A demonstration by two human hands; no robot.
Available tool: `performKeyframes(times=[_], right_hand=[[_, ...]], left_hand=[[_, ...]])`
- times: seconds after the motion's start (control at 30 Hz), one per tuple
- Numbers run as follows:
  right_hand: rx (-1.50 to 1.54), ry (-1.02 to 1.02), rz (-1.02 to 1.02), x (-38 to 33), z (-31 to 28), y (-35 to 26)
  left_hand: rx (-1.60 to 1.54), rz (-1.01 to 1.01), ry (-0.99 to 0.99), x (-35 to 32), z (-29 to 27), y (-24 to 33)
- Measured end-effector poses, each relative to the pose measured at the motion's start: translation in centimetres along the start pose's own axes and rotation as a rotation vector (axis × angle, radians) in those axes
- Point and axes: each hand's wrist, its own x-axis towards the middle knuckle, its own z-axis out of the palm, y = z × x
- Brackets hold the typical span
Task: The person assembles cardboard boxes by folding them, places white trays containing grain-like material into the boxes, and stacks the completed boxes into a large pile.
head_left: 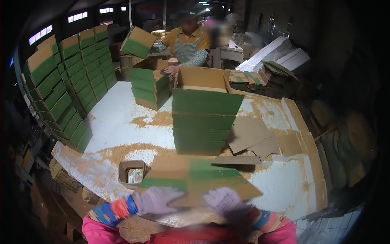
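By the white desk's (280, 183) near edge, flat brown-and-green cardboard (197, 175) could knock the small brown open-topped container (121, 175) if the lilac-gloved left hand (159, 199) and right hand (225, 201), grips too blurred to tell, swing it leftward.

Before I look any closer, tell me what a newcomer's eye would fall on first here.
Probably the tall stack of green boxes, open at the top, near the middle of the white table. Next, the rows of green-and-brown boxes piled along the table's left side. Then, at the near edge, the gloved left hand and right hand, blurred, at a green-and-brown cardboard piece.
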Motion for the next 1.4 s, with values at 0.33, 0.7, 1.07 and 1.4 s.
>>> performKeyframes(times=[0.33,0.7,1.07,1.4], right_hand=[[-0.164,0.492,0.280,5.2,-2.1,2.0],[0.629,0.146,-0.341,-0.7,-4.0,3.0],[-0.282,0.620,0.376,3.6,-4.7,5.8],[0.384,0.475,0.529,-1.5,4.2,5.1]], left_hand=[[-0.409,-0.338,0.026,6.8,-11.1,-10.4],[-0.106,-0.213,0.753,6.5,-8.4,3.4],[0.064,-0.245,0.814,4.7,-2.2,-3.5],[-0.604,-0.799,0.148,4.8,-4.8,-4.9]])
